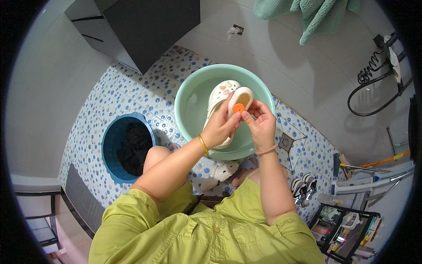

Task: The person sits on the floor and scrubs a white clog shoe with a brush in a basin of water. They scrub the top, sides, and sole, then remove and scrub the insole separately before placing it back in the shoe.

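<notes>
A white oval object (245,93) with a tan face and a round orange cap (238,108) is held over the basin. My left hand (218,126) is closed round its lower part, the thumb beside the cap. My right hand (263,130) grips the same object from the right, its thumb touching near the cap's edge. Beneath my hands a white clog (218,93) with small charms lies in a mint-green basin (183,105) holding water. My left hand covers part of the clog. Whether that hand touches it, I cannot tell.
A blue bucket (107,152) with dark cloth (135,149) stands at the left. On the floor are a white patterned shoe (224,170), black-and-white shoes (303,190) and a drain (285,142). A dark cabinet (151,31) juts in above; a rack (345,233) stands lower right.
</notes>
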{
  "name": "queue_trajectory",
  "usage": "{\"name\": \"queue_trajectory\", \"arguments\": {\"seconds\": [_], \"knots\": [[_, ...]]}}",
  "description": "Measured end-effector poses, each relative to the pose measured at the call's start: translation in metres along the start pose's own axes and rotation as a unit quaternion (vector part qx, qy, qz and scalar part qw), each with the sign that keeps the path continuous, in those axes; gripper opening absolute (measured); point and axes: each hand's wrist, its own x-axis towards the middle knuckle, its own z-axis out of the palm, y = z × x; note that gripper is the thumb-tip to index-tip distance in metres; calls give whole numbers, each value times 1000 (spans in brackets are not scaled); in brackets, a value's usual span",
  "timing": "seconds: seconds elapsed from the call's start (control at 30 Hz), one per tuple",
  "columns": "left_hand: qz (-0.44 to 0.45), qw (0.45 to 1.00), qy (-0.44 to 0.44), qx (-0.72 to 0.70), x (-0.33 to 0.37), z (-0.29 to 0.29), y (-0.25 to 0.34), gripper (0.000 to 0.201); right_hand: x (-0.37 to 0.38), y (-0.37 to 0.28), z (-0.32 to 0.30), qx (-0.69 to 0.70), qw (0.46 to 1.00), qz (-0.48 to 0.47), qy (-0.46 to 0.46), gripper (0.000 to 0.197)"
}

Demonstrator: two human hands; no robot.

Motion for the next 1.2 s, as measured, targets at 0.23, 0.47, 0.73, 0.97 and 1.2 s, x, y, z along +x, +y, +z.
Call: {"name": "queue_trajectory", "arguments": {"seconds": [0.23,0.47,0.73,0.97,1.2], "knots": [[20,998,45,33,1,6,7,45,-1,7,3,9,1000,21,12,30],[46,982,97,153,11,0,-6,33,2,21,10,-68,997,-3,31,26],[-226,964,26,-136,8,-5,19,31,8,22,2,-13,995,76,67,25],[-228,963,26,-141,9,-8,18,34,9,21,6,-32,994,74,73,27],[14,976,105,191,9,-6,-2,46,8,27,9,31,994,69,80,28]]}}
